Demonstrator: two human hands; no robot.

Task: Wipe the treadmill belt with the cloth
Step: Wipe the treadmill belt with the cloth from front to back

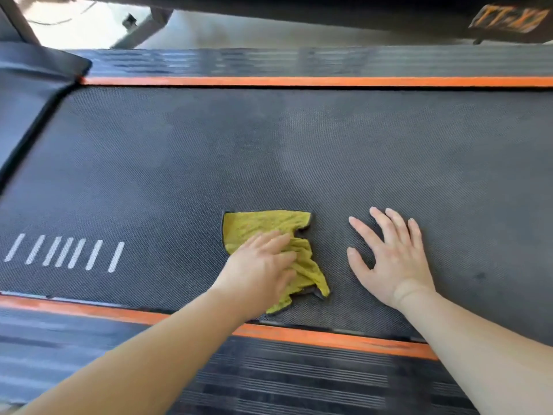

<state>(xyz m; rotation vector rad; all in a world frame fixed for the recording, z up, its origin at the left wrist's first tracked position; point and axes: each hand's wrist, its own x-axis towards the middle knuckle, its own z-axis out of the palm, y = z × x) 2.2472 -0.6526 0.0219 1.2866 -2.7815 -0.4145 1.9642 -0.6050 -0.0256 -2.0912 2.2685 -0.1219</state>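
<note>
The dark textured treadmill belt fills the middle of the head view, running left to right. A crumpled yellow-green cloth lies on the belt near its front edge. My left hand presses flat on the cloth's lower left part, fingers fairly straight and pointing to the upper right. My right hand rests flat on the bare belt just right of the cloth, fingers spread, not touching it.
Orange stripes border the belt at the far side and the near side. Ribbed black side rails lie beyond each stripe. A dark motor cover sits at the left end. White dashes mark the belt at left.
</note>
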